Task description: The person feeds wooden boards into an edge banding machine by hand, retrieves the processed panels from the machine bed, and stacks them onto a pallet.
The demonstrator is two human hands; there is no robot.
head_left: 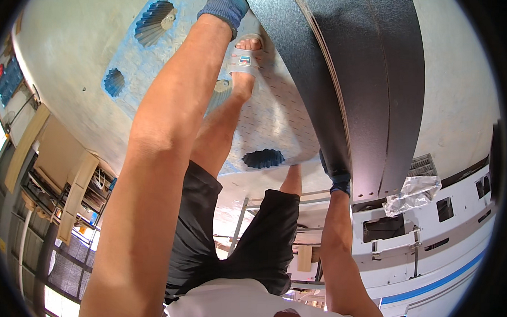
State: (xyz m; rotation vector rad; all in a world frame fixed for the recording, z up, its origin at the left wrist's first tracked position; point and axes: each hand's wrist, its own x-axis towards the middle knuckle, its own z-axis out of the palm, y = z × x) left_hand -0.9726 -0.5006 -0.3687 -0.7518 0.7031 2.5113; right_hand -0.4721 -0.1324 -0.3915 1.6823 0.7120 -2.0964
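A bundle of long black boards [379, 79] slants down the right of centre, with thin pale edges showing between its two broad faces. My right hand [337, 181], in a dark blue glove, is closed around the near lower end, its fingers partly hidden by the boards. Far off at the top, my left hand [224, 5] wears a blue knitted glove and meets the left edge of the boards. Its fingers are cut off by the picture's rim, so their grip does not show.
Beneath the boards lies a worn blue pallet [271, 117] with fluted hollows; my sandalled foot [244, 63] stands on it. A white machine [429, 243] is at the right, beside crumpled silvery wrap [411, 195]. Shelving with wooden boards [76, 200] stands left. A metal frame [240, 225] is near my legs.
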